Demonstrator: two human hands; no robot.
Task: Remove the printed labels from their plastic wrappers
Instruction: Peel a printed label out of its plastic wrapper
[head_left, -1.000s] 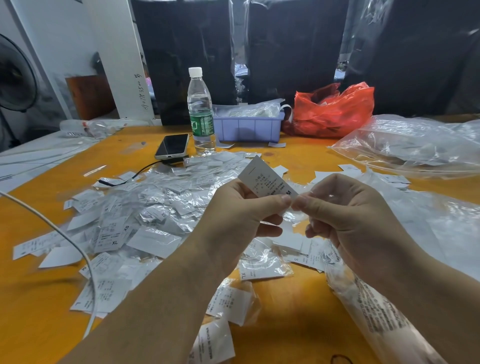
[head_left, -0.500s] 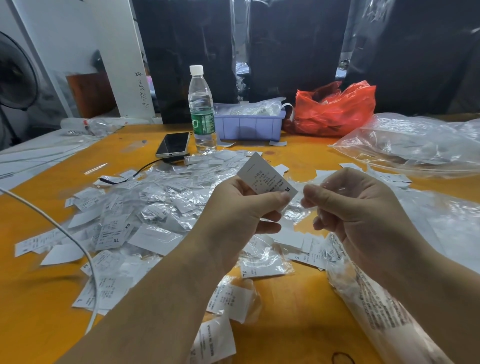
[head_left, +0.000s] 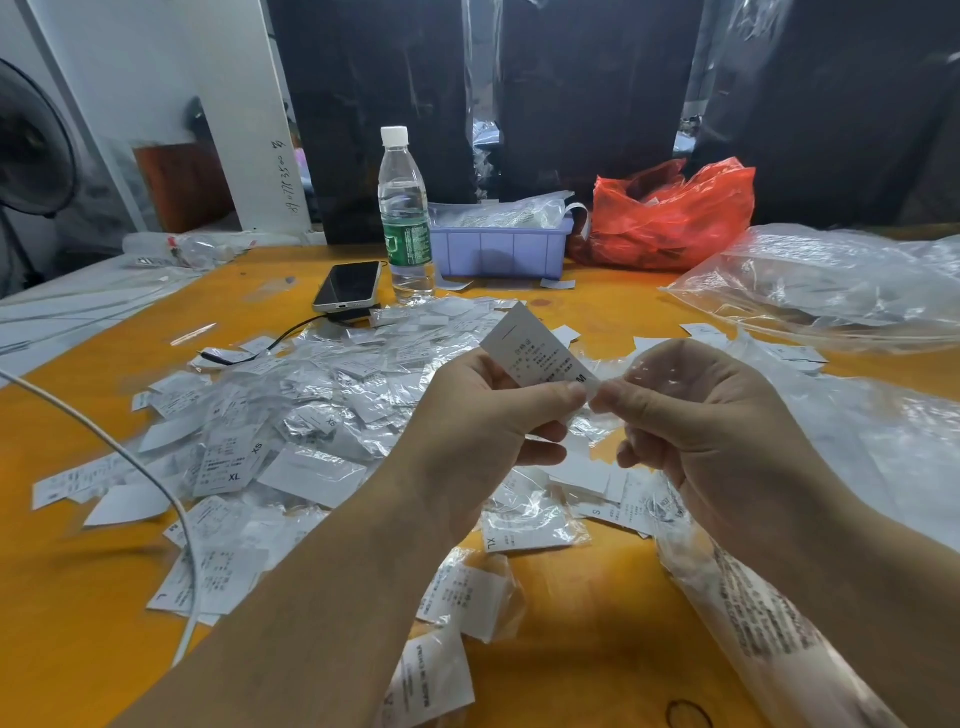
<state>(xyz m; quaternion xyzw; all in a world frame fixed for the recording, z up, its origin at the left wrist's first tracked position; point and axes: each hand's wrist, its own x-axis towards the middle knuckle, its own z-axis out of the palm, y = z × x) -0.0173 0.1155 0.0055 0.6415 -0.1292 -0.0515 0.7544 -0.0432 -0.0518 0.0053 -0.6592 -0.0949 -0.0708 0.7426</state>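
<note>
Two hands: both raised over the orange table (head_left: 597, 670), thumbs nearly meeting.
Left hand (head_left: 483, 421): I pinch a printed label (head_left: 540, 353) between thumb and fingers, its far end tilted up and away.
Right hand (head_left: 711, 415): I pinch the clear wrapper (head_left: 605, 384) at the label's near corner.
Pile (head_left: 311, 415): wrapped labels heaped to my left.
Behind: water bottle (head_left: 404, 218), phone (head_left: 349, 286), blue tray (head_left: 501, 249).

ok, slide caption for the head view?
Left hand holds a printed label; right hand pinches its clear wrapper above the orange table.
</note>
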